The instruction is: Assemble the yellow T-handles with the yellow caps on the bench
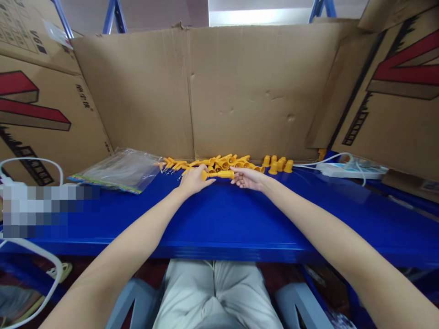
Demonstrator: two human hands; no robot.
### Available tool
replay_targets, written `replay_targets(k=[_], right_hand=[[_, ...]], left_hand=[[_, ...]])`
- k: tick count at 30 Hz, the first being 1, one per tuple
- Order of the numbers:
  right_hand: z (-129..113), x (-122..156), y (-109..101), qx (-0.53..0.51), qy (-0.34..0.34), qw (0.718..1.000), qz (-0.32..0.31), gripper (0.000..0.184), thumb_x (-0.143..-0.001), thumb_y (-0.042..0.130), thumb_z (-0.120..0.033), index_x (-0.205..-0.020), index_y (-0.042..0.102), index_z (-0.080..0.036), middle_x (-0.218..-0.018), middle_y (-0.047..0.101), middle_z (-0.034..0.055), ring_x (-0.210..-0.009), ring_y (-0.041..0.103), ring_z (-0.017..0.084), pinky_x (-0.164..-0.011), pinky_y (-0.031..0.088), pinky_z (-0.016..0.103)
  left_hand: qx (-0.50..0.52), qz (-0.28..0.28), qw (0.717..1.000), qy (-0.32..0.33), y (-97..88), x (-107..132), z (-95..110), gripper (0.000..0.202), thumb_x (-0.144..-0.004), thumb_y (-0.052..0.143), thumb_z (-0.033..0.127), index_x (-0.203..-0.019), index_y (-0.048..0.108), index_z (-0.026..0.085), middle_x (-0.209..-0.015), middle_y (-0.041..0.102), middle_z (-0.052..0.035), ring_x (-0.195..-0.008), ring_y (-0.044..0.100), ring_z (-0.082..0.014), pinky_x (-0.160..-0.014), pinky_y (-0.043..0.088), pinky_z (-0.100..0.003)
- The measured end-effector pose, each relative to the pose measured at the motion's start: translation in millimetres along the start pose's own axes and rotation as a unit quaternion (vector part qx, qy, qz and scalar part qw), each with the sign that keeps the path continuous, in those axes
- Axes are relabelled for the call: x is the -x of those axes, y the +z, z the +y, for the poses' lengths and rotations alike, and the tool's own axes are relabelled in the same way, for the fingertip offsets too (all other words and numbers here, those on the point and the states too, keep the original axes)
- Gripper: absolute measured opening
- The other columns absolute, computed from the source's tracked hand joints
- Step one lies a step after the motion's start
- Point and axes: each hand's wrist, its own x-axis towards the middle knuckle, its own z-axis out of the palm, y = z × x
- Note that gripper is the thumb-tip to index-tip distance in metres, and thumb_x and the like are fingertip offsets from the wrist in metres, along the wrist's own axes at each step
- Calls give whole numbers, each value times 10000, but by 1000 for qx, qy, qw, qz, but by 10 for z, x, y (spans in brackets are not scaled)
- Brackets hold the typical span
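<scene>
My left hand [192, 181] and my right hand [249, 177] meet over the blue table, holding a slim yellow plastic part [221, 174] level between them. Its left end is gripped by my left fingers, which partly hide it. On the right, my thumb and fingertips pinch the other end. Just behind lies a heap of yellow plastic parts [231, 161], many with open, bell-shaped ends. Thin yellow pieces with small metal spirals or hooks [169, 171] spread left of the heap. Several yellow cup-shaped parts [288, 166] stand mouth down to its right.
Clear plastic bags [116, 171] lie on the blue table [236, 219] at left. A white power strip [350, 170] with cables is at right. Cardboard [240, 87] walls the back, with printed boxes [394, 87] at the sides. A blurred patch covers the left edge.
</scene>
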Motion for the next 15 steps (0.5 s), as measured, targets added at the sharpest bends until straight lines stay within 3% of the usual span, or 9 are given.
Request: replay_targets(k=[4, 6, 9, 12, 15], right_hand=[[-85, 43, -16, -62, -37, 997, -11, 199, -957, 481, -283, -850, 567, -140, -704, 701, 74, -555, 662, 111, -556, 574, 199], [-162, 47, -34, -94, -73, 993, 1, 128, -946, 475, -215, -916, 573, -138, -742, 698, 75, -611, 678, 114, -627, 587, 208], [-312, 11, -60, -117, -126, 984, 41, 51, -919, 492, -182, -922, 538, -162, -758, 679, 62, -653, 683, 119, -670, 590, 220], [-453, -86, -41, -89, -211, 968, 103, 36, -886, 530, -173, -900, 499, -184, -822, 673, 58, -702, 682, 124, -718, 582, 239], [-508, -235, 54, 21, -324, 928, 186, 160, -833, 601, -182, -946, 491, -204, -943, 674, 59, -815, 675, 140, -796, 555, 281]], left_hand=[[74, 20, 995, 61, -2, 22, 1, 597, -747, 642, 518, -1244, 482, 229, -1249, 594, -93, -1026, 607, -243, -869, 470, -362], [109, 29, 990, 81, -5, 30, 8, 729, -750, 646, 491, -1371, 361, 237, -1349, 520, -113, -949, 624, -206, -847, 480, -347], [140, 53, 987, 64, -7, 23, 6, 780, -777, 618, 433, -1441, 256, 240, -1284, 562, -108, -740, 613, -137, -757, 487, -309], [141, 44, 987, 56, 9, -4, -26, 513, -818, 553, 351, -1301, 473, 198, -999, 671, -54, -641, 577, -122, -693, 463, -283], [115, -23, 991, 71, 45, -30, -69, 209, -822, 520, 296, -897, 668, 169, -727, 664, -28, -613, 564, -139, -632, 422, -269]])
